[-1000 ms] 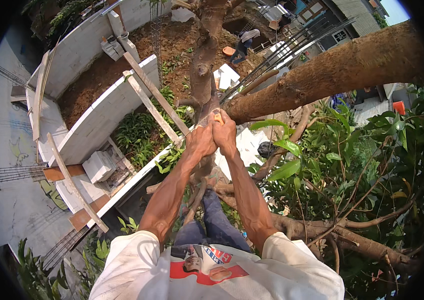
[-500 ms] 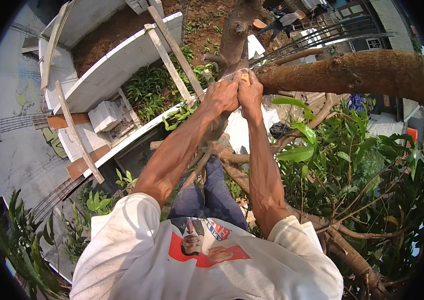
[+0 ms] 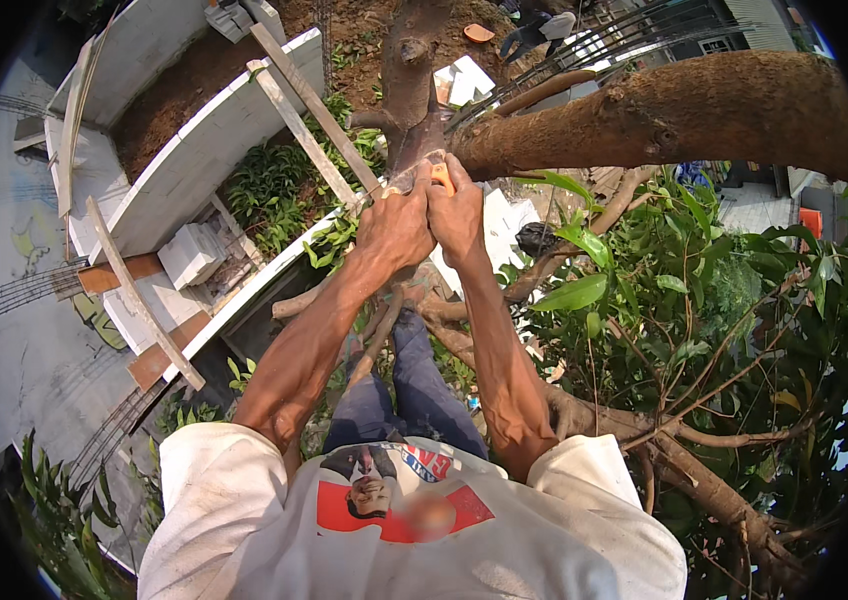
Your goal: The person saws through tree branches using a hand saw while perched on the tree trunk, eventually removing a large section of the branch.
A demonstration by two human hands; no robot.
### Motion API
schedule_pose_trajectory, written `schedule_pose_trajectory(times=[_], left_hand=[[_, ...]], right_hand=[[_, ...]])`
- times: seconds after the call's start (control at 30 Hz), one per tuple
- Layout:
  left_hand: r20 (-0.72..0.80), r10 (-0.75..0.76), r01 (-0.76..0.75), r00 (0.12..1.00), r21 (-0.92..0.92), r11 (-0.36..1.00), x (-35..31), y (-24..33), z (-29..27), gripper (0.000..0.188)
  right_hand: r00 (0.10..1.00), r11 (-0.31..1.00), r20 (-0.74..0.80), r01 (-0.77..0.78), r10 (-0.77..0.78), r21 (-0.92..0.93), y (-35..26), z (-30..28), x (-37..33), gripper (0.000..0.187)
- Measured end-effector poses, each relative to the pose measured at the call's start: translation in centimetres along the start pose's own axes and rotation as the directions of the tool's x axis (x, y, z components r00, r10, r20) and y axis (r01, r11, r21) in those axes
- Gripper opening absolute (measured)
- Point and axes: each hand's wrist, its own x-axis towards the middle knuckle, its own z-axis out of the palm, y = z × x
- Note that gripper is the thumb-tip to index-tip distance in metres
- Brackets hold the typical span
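Before the trunk (image 3: 409,60), just left of a thick branch (image 3: 664,115): orange handle (image 3: 441,178) held fast between right hand (image 3: 456,212) and left hand (image 3: 396,225), fists pressed together, only its upper part bare near the thumbs. Far end apparently lost against the bark, too blurred to trace. Compared with half a second earlier: same two-handed clasp, but handle drawn slightly nearer the body, farther from the knot on the trunk; view swung, with trunk now more to the left. Below the fists, legs in blue trousers (image 3: 414,385), partly behind the forearms. Lower trunk hidden by hands; thick branch barring the space to the right, above dense leaves (image 3: 689,270). Farther down, black bag (image 3: 536,238); at left, wooden planks (image 3: 319,110) slanting across toward a white block wall (image 3: 209,160). Farthest, near the upper edge, orange basin (image 3: 478,33) on brown soil, beside a person (image 3: 539,32) partly cut off.
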Motion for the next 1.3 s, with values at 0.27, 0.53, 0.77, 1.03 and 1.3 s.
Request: schedule_pose_trajectory(times=[0.27,0.53,0.77,1.03,1.3], left_hand=[[-0.199,0.131,-0.125,0.971,0.041,0.991,4.5,-2.1,-0.3,0.089],[-0.352,0.222,-0.223,0.909,0.040,0.974,-12.0,-0.7,2.6,0.089],[-0.087,0.095,-0.094,0.992,0.025,0.995,5.7,-2.0,-0.8,0.076],[-0.148,0.121,-0.131,0.981,-0.057,0.990,-9.5,0.1,0.7,0.094],[0.023,-0.006,0.007,1.000,-0.028,1.000,-3.1,-0.3,0.7,0.089]], right_hand=[[0.996,0.992,-0.076,0.056,-0.048,0.110,-3.3,1.6,5.0,0.051],[1.000,1.000,0.012,0.004,-0.003,-0.011,-2.3,0.1,-13.3,0.063],[0.993,0.995,-0.102,0.062,-0.053,0.083,0.0,2.1,6.8,0.052],[0.996,0.997,-0.051,0.074,-0.073,0.035,-1.7,0.5,-9.0,0.060],[0.987,0.983,-0.059,0.142,-0.149,-0.118,1.8,0.9,-1.8,0.060]])
